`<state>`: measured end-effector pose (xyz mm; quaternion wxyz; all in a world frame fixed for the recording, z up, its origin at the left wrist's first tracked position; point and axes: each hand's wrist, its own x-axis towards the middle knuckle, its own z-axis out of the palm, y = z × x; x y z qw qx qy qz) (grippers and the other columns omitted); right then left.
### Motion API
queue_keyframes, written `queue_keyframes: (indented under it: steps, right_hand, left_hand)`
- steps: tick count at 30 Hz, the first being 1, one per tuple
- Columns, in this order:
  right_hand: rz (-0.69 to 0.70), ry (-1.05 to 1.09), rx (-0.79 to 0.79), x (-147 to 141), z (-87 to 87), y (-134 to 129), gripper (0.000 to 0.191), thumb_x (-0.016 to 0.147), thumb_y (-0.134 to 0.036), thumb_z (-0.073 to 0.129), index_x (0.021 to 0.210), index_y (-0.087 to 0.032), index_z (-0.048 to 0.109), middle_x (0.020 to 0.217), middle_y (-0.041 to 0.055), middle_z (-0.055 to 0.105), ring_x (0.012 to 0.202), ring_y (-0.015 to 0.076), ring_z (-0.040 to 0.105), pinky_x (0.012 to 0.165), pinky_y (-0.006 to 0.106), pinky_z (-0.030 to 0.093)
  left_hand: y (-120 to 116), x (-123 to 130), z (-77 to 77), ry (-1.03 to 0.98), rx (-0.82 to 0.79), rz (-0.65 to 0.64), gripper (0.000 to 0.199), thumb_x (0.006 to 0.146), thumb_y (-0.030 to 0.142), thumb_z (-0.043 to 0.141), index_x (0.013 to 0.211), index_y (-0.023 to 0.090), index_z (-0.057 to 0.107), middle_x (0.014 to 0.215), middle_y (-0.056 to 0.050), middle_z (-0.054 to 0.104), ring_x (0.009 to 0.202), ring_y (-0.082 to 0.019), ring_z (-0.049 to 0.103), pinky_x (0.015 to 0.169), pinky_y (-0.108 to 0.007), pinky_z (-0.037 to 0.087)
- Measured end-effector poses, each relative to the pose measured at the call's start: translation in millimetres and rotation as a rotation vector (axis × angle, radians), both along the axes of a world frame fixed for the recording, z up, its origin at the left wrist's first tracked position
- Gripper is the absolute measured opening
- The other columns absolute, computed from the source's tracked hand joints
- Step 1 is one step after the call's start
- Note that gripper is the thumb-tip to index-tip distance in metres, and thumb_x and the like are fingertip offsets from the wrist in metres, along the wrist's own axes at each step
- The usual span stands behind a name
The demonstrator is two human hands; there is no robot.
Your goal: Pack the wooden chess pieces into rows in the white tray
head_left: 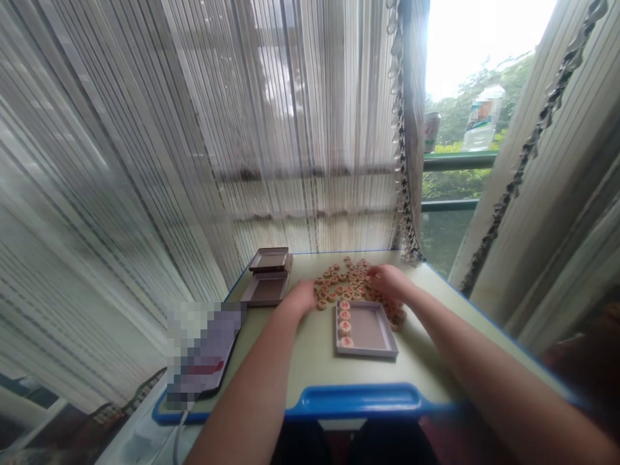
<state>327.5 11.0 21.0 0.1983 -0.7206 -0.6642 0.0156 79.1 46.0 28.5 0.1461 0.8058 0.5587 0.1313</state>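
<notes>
Flanking loose round pieces (356, 295) on the far counter (312, 355), the left hand (303, 296) and right hand (387, 282) meet the pile's edges; whether either grip is parted or holds any, I cannot tell. Four lettered pieces (345, 327) line one near box's (369, 328) left side; at least two boxes (266, 289) sit far left.

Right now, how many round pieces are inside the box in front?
4, lined up along the left side of the box: far piece, second piece, third piece, then near piece by the front wall. None looks hidden.
</notes>
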Motion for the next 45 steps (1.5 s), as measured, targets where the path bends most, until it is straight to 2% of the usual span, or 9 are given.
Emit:
queue_keyframes:
  steps: [4, 8, 19, 23, 27, 32, 35, 39, 45]
  right_hand:
    - [0.045, -0.010, -0.090, -10.0, 6.5, 33.3, 0.028, 0.078, -0.026, 0.051, 0.100, -0.022, 0.067, 0.103, 0.0054, 0.067, 0.092, 0.0187, 0.060, 0.077, 0.025, 0.042]
    - [0.056, -0.009, -0.181, -14.9, 11.6, 53.9, 0.020, 0.072, -0.027, 0.057, 0.084, -0.020, 0.071, 0.081, 0.0058, 0.070, 0.073, 0.0179, 0.062, 0.063, 0.024, 0.043]
    - [-0.013, -0.018, -0.203, -10.8, -0.7, 63.0, 0.025, 0.069, -0.034, 0.059, 0.083, -0.017, 0.071, 0.083, 0.0102, 0.069, 0.076, 0.0215, 0.061, 0.063, 0.027, 0.041]
    - [-0.018, 0.008, -0.119, -12.9, 3.5, 52.8, 0.029, 0.076, -0.038, 0.051, 0.086, -0.018, 0.069, 0.082, 0.0085, 0.068, 0.073, 0.0186, 0.060, 0.060, 0.025, 0.039]
    - [0.035, 0.018, 0.045, -21.9, 20.8, 37.6, 0.031, 0.079, -0.038, 0.049, 0.090, -0.016, 0.067, 0.097, 0.0111, 0.065, 0.078, 0.0180, 0.059, 0.063, 0.024, 0.039]
    - [0.127, 0.215, -0.031, -39.2, 41.8, -2.1, 0.020, 0.074, -0.029, 0.057, 0.089, -0.018, 0.066, 0.089, 0.0045, 0.068, 0.071, 0.0139, 0.060, 0.061, 0.021, 0.041]
    - [0.154, 0.169, 0.027, -46.9, 36.5, -34.5, 0.016, 0.069, -0.025, 0.060, 0.084, -0.021, 0.066, 0.086, 0.0020, 0.068, 0.074, 0.0147, 0.059, 0.064, 0.022, 0.041]
    - [0.148, 0.103, 0.081, -48.5, 14.5, -66.1, 0.016, 0.071, -0.028, 0.057, 0.083, -0.022, 0.065, 0.084, 0.0013, 0.067, 0.078, 0.0164, 0.058, 0.067, 0.024, 0.040]
    - [0.263, 0.056, 0.056, -49.9, 0.2, -77.6, 0.013, 0.070, -0.026, 0.058, 0.080, -0.023, 0.066, 0.079, 0.0020, 0.067, 0.087, 0.0197, 0.053, 0.072, 0.026, 0.039]
  left_hand:
    - [4.4, 2.1, -2.9, 0.091, 0.092, 0.028, 0.032, 0.075, 0.017, 0.055, 0.107, 0.018, 0.061, 0.108, -0.013, 0.064, 0.104, -0.024, 0.057, 0.087, -0.030, 0.043]
    - [9.1, 8.0, -8.8, 0.050, 0.173, 0.041, 0.026, 0.076, 0.018, 0.053, 0.099, 0.016, 0.064, 0.104, -0.014, 0.064, 0.099, -0.023, 0.059, 0.083, -0.029, 0.044]
    - [32.8, 18.9, -23.0, -0.231, 0.168, 0.123, 0.023, 0.076, 0.023, 0.054, 0.094, 0.017, 0.067, 0.096, -0.008, 0.069, 0.091, -0.019, 0.062, 0.082, -0.027, 0.045]
    - [38.1, 20.0, -29.6, -0.313, 0.167, 0.148, 0.023, 0.075, 0.023, 0.055, 0.094, 0.018, 0.067, 0.097, -0.006, 0.069, 0.091, -0.018, 0.062, 0.081, -0.026, 0.045]
    - [39.7, 19.8, -32.1, -0.319, 0.155, 0.132, 0.022, 0.076, 0.020, 0.054, 0.093, 0.018, 0.068, 0.096, -0.006, 0.069, 0.091, -0.017, 0.062, 0.081, -0.025, 0.045]
    - [23.6, 19.3, -22.3, -0.344, 0.182, 0.076, 0.025, 0.080, 0.024, 0.051, 0.099, 0.018, 0.067, 0.100, -0.006, 0.068, 0.091, -0.016, 0.061, 0.084, -0.025, 0.045]
    - [8.8, 23.4, -14.0, -0.329, 0.268, 0.008, 0.026, 0.082, 0.026, 0.049, 0.101, 0.020, 0.066, 0.104, -0.004, 0.067, 0.092, -0.015, 0.061, 0.086, -0.025, 0.044]
    - [-3.7, 30.4, -10.0, -0.320, 0.308, -0.114, 0.026, 0.082, 0.026, 0.047, 0.097, 0.020, 0.067, 0.096, -0.004, 0.069, 0.086, -0.015, 0.061, 0.082, -0.025, 0.045]
    - [-8.3, 29.6, -13.1, -0.310, 0.330, -0.167, 0.026, 0.081, 0.027, 0.048, 0.095, 0.020, 0.068, 0.091, -0.004, 0.069, 0.080, -0.015, 0.061, 0.076, -0.025, 0.046]
